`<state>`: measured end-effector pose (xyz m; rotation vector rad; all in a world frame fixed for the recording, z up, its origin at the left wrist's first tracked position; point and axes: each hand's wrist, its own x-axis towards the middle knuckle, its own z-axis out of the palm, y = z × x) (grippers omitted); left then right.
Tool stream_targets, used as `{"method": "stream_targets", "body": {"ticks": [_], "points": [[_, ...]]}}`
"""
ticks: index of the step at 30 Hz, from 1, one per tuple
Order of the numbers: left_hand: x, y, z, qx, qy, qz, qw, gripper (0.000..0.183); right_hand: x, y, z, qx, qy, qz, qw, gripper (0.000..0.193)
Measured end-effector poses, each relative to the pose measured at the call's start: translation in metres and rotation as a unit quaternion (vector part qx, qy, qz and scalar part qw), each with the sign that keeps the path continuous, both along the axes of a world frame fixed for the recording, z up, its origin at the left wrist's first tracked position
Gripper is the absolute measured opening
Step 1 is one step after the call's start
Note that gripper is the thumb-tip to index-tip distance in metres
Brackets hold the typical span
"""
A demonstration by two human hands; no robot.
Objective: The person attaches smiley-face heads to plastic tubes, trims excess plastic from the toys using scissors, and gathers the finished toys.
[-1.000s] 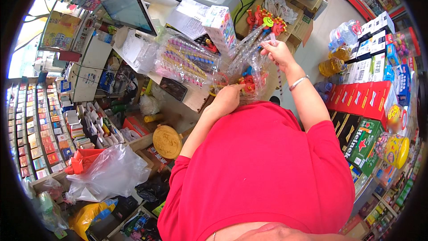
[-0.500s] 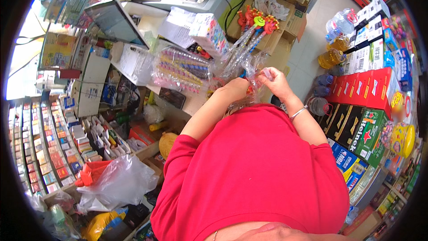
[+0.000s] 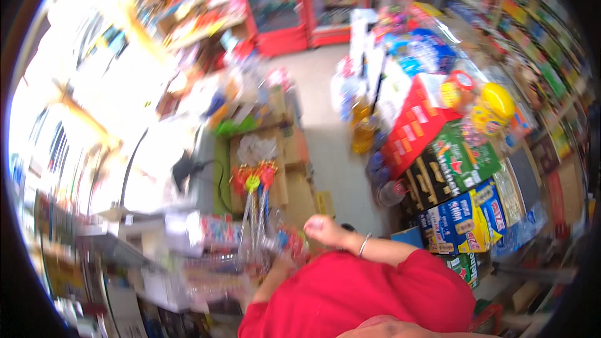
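Right hand [image 3: 324, 230] fingers close on the clear bundle of stick toys [image 3: 258, 213]; left hand [image 3: 280, 265], blurred, apparently grips beneath. Support the bundle upright from below, above the worktop [image 3: 188, 238].

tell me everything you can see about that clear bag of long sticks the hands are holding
The bag is clear, crinkly plastic, blurred here. It holds several long thin sticks standing nearly upright, topped with red and green shapes around. Its lower end looks red and bunched. The right hand closes on that end from the right; the left hand meets it from below. It is held in front of the red shirt, above a cluttered counter. Finer detail cannot be told.
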<state>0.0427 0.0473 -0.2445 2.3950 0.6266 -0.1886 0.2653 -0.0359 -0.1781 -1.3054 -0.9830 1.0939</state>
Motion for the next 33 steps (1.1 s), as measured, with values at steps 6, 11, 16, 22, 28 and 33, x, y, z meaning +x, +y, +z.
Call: {"method": "stream_targets", "body": {"ticks": [6, 11, 16, 22, 28, 33], "points": [[0.017, 0.014, -0.018, -0.003, 0.042, 0.003, 0.999, 0.028, 0.017, -0.017, 0.005, -0.011, -0.055, -0.06, 0.997, 0.013], [0.012, 0.015, -0.024, 0.009, 0.047, 0.043, 0.998, 0.027, 0.012, -0.019, 0.009, -0.033, -0.067, -0.064, 0.995, 0.012], [-0.009, 0.017, -0.034, -0.004, 0.028, 0.147, 0.989, 0.027, 0.01, -0.015, 0.005, -0.04, -0.103, -0.007, 0.994, 0.015], [-0.025, 0.013, -0.032, 0.103, -0.092, 0.184, 0.973, 0.014, 0.003, -0.011, 0.011, -0.051, -0.128, 0.011, 0.99, 0.015], [-0.052, 0.013, 0.05, 0.041, -0.102, 0.136, 0.985, 0.024, -0.002, -0.004, -0.003, -0.016, -0.138, 0.006, 0.99, 0.015], [-0.112, 0.001, 0.106, -0.07, -0.233, 0.359, 0.901, 0.011, -0.001, -0.003, 0.008, -0.034, -0.125, 0.02, 0.991, 0.016]]}}
